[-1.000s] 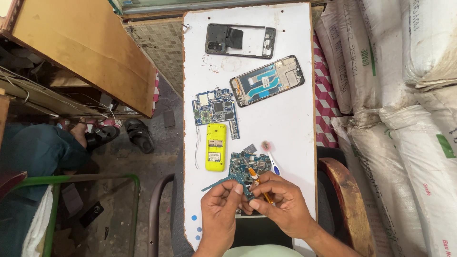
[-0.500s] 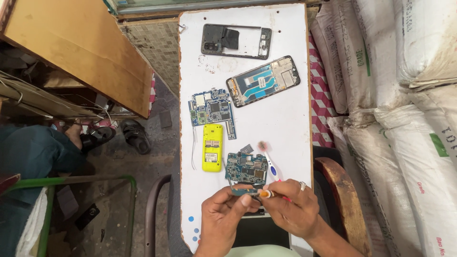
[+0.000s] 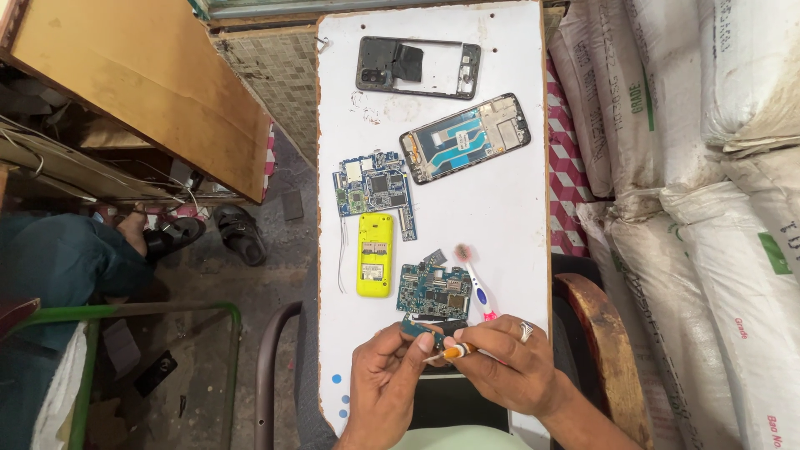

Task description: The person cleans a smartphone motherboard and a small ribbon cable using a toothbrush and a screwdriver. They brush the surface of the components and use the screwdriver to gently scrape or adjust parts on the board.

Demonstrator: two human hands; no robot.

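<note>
- At the near end of the white board (image 3: 508, 217), both hands busy over a small dark circuit piece (image 3: 414, 327), pinched at its near edge.
- Left hand (image 3: 385, 385) curled, thumb and forefinger clamped on that little circuit piece, wrist coming up from the bottom edge.
- Right hand (image 3: 508, 367) closed round a small orange-handled screwdriver (image 3: 450, 352), tip pointing left toward the left fingertips; ring on one finger.
- Just past the hands: a blue-green circuit board (image 3: 433, 291) lying flat, nearly touching the held piece. Can't tell if actually touching.
- Right beside that board, a white and blue toothbrush (image 3: 473, 282) lying at a slant, worn bristles away from the hands, pinkish end near the right knuckles.
- To the left of the board, a yellow phone shell (image 3: 375, 254), back up, lengthwise along the table, thin white wire (image 3: 341, 262) trailing off its left side.
- Further up, another bigger circuit board (image 3: 375, 190), touching the top of the yellow shell or close to it.
- Beyond that, a phone frame with blue inner parts (image 3: 465, 137) lying tilted, and at the far end a black empty phone frame (image 3: 418, 67), well apart from the hands.
- Off to the right, stacked white sacks (image 3: 708, 167); to the left, a wooden panel (image 3: 142, 75) and sandals (image 3: 242, 235) on the floor.
</note>
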